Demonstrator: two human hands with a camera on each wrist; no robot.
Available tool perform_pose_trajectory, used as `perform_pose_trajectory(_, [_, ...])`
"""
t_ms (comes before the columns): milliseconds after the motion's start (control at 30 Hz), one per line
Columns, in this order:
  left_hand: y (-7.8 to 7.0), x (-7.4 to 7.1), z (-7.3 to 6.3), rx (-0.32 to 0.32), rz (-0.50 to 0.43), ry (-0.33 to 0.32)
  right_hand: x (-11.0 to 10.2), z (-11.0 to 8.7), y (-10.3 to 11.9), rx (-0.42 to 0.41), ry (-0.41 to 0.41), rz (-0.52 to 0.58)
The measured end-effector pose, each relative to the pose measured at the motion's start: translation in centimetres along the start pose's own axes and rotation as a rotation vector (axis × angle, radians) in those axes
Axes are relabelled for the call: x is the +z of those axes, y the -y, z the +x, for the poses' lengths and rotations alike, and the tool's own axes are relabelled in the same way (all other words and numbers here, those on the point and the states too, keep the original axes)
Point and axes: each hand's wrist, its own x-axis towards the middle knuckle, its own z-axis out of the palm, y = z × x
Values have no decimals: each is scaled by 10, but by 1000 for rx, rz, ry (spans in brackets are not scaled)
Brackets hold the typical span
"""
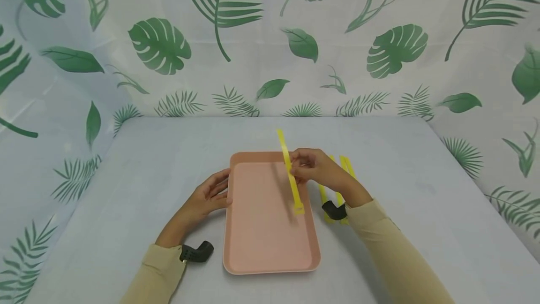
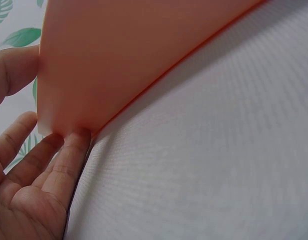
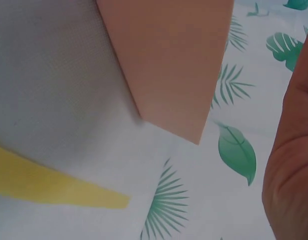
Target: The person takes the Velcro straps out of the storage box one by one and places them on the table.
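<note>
A pink rectangular tray [image 1: 266, 233] lies on the table. My left hand [image 1: 206, 197] rests against its left edge, and in the left wrist view the fingertips [image 2: 76, 137] touch the tray's outer wall with the fingers loosely extended. Above the tray's right part, my right hand [image 1: 319, 170] pinches a thin yellow strap [image 1: 288, 163] near its middle. This strap slants, with a small square buckle-like end [image 1: 298, 209] toward me. In the right wrist view only part of the right hand [image 3: 296, 155] shows; its fingertips are out of frame.
More yellow straps [image 1: 350, 167] lie on the table right of the tray, partly hidden by the right forearm. One strap [image 3: 59, 182] shows beside the tray in the right wrist view. A leaf-printed cloth [image 1: 253, 60] hangs behind the light table [image 1: 168, 154].
</note>
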Motion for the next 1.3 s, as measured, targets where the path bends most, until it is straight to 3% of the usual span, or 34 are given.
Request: perform_pose_trajectory(1300, [0,2,0,3,26,-10,-33,-53,-23,-10,-137,56])
